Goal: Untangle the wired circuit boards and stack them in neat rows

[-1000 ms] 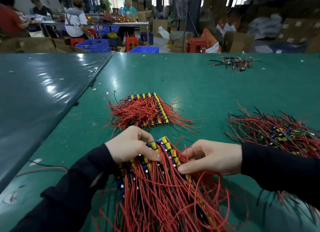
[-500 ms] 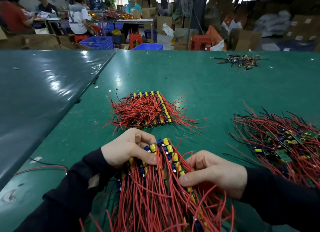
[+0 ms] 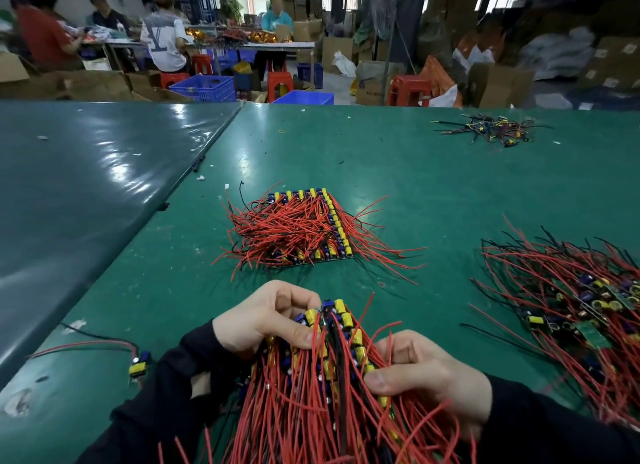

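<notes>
A bundle of small circuit boards (image 3: 332, 353) with yellow and blue parts and long red wires lies between my hands at the near edge. My left hand (image 3: 270, 316) grips its left side, thumb pressed on the boards. My right hand (image 3: 426, 370) curls round its right side, fingers among the wires. A neat stack of boards in rows (image 3: 304, 228) lies on the green table just beyond. A tangled pile of boards and wires (image 3: 575, 304) spreads at the right.
A single loose board (image 3: 138, 363) with red and black wires lies at the near left. A small heap of wired parts (image 3: 491, 129) sits far right. The green table (image 3: 398, 173) meets a dark sheet (image 3: 86, 186) at left. People work at tables behind.
Both hands keep hold of the bundle and have shifted slightly on it; my right hand has slid down its right side. The view has tilted a little.
</notes>
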`<state>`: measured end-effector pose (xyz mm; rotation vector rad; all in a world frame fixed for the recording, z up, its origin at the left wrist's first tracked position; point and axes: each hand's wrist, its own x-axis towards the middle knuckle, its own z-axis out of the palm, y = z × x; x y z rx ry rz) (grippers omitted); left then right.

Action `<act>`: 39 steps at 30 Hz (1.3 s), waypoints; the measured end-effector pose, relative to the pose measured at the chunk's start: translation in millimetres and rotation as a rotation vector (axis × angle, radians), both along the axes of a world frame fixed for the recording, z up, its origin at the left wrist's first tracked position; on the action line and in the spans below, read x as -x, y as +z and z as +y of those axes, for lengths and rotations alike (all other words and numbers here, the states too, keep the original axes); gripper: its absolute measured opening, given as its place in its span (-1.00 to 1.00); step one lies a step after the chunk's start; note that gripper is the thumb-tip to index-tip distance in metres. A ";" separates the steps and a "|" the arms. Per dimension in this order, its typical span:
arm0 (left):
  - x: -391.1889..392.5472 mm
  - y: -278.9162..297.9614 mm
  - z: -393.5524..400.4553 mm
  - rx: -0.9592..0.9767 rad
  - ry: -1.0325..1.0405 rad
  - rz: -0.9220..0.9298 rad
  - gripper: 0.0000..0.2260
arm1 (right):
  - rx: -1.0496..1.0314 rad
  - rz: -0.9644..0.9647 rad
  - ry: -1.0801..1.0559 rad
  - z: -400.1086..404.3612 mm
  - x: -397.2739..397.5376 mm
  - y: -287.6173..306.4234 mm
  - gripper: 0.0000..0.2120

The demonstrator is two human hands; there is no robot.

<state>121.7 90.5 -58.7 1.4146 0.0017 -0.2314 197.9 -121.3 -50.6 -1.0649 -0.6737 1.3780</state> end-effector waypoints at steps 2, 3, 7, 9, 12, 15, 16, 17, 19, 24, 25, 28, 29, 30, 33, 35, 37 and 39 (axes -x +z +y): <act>-0.6 -0.8 0.8 -0.003 -0.007 -0.007 -0.44 | -0.002 0.000 -0.018 0.8 0.2 -3.3 -0.93; -0.8 -1.0 1.4 -0.005 -0.010 -0.009 -0.44 | -0.001 0.001 -0.025 1.0 0.4 -4.9 -0.93; 0.3 -2.4 3.8 0.009 -0.033 -0.009 -0.55 | -0.032 0.022 -0.031 3.2 2.2 -11.9 -0.89; 0.8 -2.9 4.2 0.027 -0.042 -0.009 -0.60 | -0.044 0.033 -0.028 5.0 2.6 -13.8 -0.88; 0.3 -2.6 4.6 0.043 -0.050 -0.013 -0.61 | -0.080 0.058 0.005 7.1 1.3 -13.5 -0.88; 0.7 -2.7 4.0 0.059 -0.059 -0.014 -0.63 | -0.099 0.083 0.040 8.9 1.2 -12.3 -0.84; 0.8 -2.6 4.1 0.059 -0.060 -0.016 -0.63 | -0.099 0.072 0.039 9.1 1.4 -12.8 -0.85; 1.0 -2.7 4.0 0.060 -0.061 -0.017 -0.63 | -0.100 0.061 0.038 9.0 1.5 -13.8 -0.86; 1.1 -2.5 4.1 0.070 -0.068 -0.022 -0.63 | -0.107 0.070 0.048 8.6 1.1 -14.9 -0.86; 2.0 -3.7 2.8 0.111 -0.074 -0.038 -0.66 | -0.111 0.062 0.061 9.0 -0.1 -13.4 -0.84; 2.4 -3.9 2.5 0.122 -0.077 -0.040 -0.66 | -0.115 0.051 0.058 8.8 0.3 -13.7 -0.85; 2.4 -3.8 2.4 0.125 -0.080 -0.043 -0.66 | -0.127 0.042 0.051 9.1 1.8 -13.7 -0.87; 2.3 -4.0 2.2 0.120 -0.081 -0.047 -0.66 | -0.124 0.049 0.056 9.2 1.9 -14.0 -0.86; 2.0 -4.1 2.1 0.122 -0.081 -0.053 -0.66 | -0.117 0.060 0.059 9.4 2.0 -13.8 -0.86; 1.4 -4.4 1.7 0.151 -0.090 -0.056 -0.65 | -0.117 0.098 0.105 9.6 2.6 -13.2 -0.77; 1.7 -4.2 3.5 0.138 -0.078 -0.041 -0.64 | -0.129 0.105 0.124 11.2 3.1 -10.4 -0.72; 2.7 -2.5 6.2 0.090 -0.041 -0.030 -0.67 | -0.032 0.048 0.021 12.0 3.0 -12.4 -0.87; 2.3 -0.8 9.2 0.000 0.026 -0.027 -0.77 | 0.119 -0.047 -0.060 9.5 -0.1 -10.7 -0.91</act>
